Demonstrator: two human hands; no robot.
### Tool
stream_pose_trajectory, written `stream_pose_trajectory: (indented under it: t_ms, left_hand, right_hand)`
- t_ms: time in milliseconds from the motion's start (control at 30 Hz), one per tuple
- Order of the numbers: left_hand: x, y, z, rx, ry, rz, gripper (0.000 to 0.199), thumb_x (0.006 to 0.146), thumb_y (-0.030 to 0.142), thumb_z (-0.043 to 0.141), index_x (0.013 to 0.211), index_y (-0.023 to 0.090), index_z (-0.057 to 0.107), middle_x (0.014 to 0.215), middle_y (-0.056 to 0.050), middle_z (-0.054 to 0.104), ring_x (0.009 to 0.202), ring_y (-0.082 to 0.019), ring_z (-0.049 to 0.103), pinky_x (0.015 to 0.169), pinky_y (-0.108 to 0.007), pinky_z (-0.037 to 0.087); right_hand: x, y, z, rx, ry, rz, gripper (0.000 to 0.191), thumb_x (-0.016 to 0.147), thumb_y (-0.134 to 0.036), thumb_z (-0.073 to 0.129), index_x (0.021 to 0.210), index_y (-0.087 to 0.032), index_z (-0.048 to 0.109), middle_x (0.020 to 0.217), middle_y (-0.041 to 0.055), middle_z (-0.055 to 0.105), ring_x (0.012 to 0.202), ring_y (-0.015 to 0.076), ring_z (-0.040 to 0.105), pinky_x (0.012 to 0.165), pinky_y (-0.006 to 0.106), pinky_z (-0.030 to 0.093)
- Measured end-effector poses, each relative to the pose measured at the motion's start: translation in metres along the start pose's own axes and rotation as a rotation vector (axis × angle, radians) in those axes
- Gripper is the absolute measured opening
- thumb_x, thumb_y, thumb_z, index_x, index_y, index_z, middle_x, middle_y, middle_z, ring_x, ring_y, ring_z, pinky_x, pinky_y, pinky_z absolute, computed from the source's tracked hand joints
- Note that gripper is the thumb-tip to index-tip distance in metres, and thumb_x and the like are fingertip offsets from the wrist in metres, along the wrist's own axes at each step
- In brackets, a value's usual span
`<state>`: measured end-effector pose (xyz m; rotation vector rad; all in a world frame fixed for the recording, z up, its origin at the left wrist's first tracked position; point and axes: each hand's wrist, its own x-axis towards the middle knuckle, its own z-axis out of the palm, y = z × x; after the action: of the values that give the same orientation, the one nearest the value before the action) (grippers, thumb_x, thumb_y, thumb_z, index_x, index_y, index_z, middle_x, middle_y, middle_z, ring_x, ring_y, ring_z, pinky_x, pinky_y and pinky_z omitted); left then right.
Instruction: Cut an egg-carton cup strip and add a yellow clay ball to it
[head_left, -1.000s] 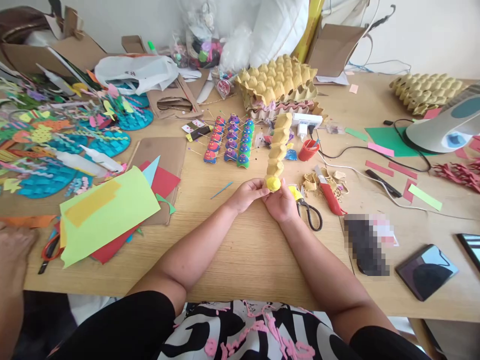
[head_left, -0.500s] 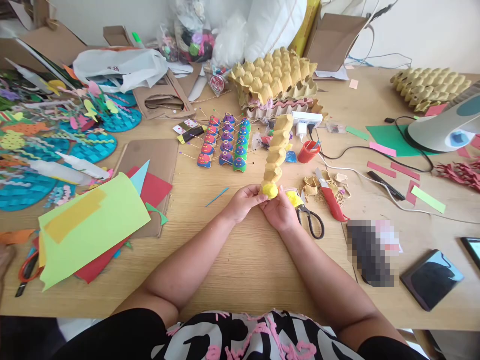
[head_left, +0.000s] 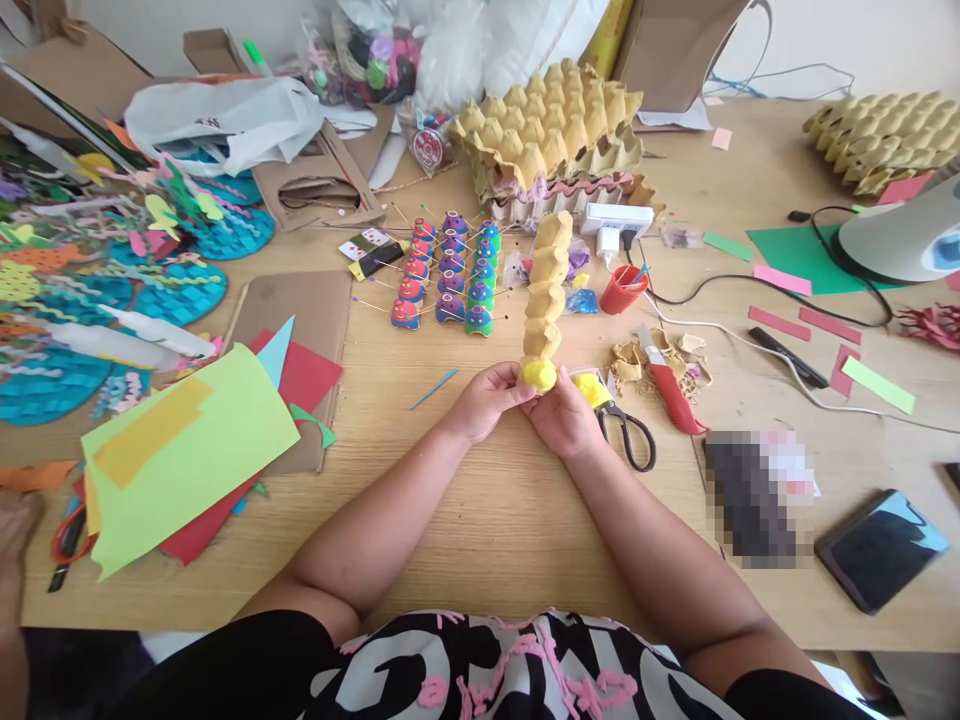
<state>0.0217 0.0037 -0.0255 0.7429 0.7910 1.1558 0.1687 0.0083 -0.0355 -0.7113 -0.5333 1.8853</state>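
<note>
A long strip of tan egg carton (head_left: 546,285) points away from me over the table, its near cup covered with yellow clay (head_left: 538,376). My left hand (head_left: 491,402) pinches the left side of that near end with thumb and fingers. From the right, my right hand (head_left: 562,412) grips the same end, fingers partly under it. Just right of my right hand lies a lump of yellow clay (head_left: 592,389) by black-handled scissors (head_left: 630,436). Beyond the hands stand three painted carton caterpillars, red (head_left: 411,290), purple (head_left: 451,275) and blue-green (head_left: 482,285), with pins stuck in them.
Egg trays (head_left: 551,130) are stacked at the back. Right of the strip are a red cup (head_left: 623,289), a red-handled knife (head_left: 670,392) and a phone-like black object (head_left: 881,550). Coloured paper (head_left: 187,450) lies left. Another person's hand (head_left: 15,525) shows at the left edge.
The view has shifted slightly, with the right-hand objects further right. The carton strip now points more nearly straight away from me; both hands keep their hold.
</note>
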Motion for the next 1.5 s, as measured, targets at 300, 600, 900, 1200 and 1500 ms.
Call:
stream_pose_trajectory:
  t_ms: [300,600,900,1200,1500]
  left_hand:
    - [0.001,0.000,-0.004,-0.092,-0.016,-0.028,0.062,0.066,0.070,0.102,0.068,0.019,0.067,0.067,0.001,0.058,0.069,-0.015,0.054,0.076,-0.036,0.052]
    - [0.001,0.002,-0.008,-0.207,-0.015,-0.060,0.052,0.072,0.056,0.103,0.069,0.017,0.068,0.064,0.001,0.057,0.068,-0.014,0.057,0.071,-0.029,0.054]
    - [-0.001,0.004,-0.003,-0.239,0.035,-0.088,0.044,0.078,0.047,0.101,0.070,0.016,0.072,0.064,0.001,0.060,0.065,-0.013,0.057,0.068,-0.028,0.054]
    - [-0.002,0.005,0.004,-0.201,0.060,-0.056,0.052,0.078,0.056,0.101,0.068,0.017,0.069,0.068,0.001,0.062,0.067,-0.012,0.055,0.074,-0.031,0.054]
    - [-0.003,0.003,0.003,-0.158,0.014,-0.027,0.066,0.057,0.069,0.107,0.068,0.017,0.068,0.065,0.003,0.059,0.067,-0.011,0.055,0.069,-0.027,0.050]
  right_hand:
    - [-0.003,-0.010,0.007,-0.129,-0.146,-0.017,0.044,0.078,-0.067,0.097,0.088,-0.026,0.083,0.080,0.0013,0.075,0.087,0.0213,0.070,0.066,0.030,0.050]
    - [-0.004,-0.008,0.007,-0.166,-0.132,-0.027,0.045,0.074,-0.059,0.103,0.092,-0.024,0.080,0.082,0.0020,0.072,0.082,0.0195,0.064,0.069,0.031,0.049]
    - [-0.004,-0.007,0.007,-0.174,-0.093,-0.056,0.046,0.071,-0.058,0.104,0.083,-0.025,0.075,0.081,0.0013,0.069,0.078,0.0181,0.061,0.068,0.031,0.049]
    - [-0.003,-0.008,0.008,-0.185,-0.098,-0.063,0.048,0.070,-0.060,0.104,0.082,-0.025,0.074,0.078,0.0008,0.068,0.077,0.0180,0.060,0.065,0.030,0.046]
    - [-0.005,-0.009,0.010,-0.193,-0.080,-0.052,0.050,0.064,-0.060,0.107,0.084,-0.025,0.078,0.076,0.0002,0.067,0.077,0.0183,0.060,0.068,0.031,0.046]
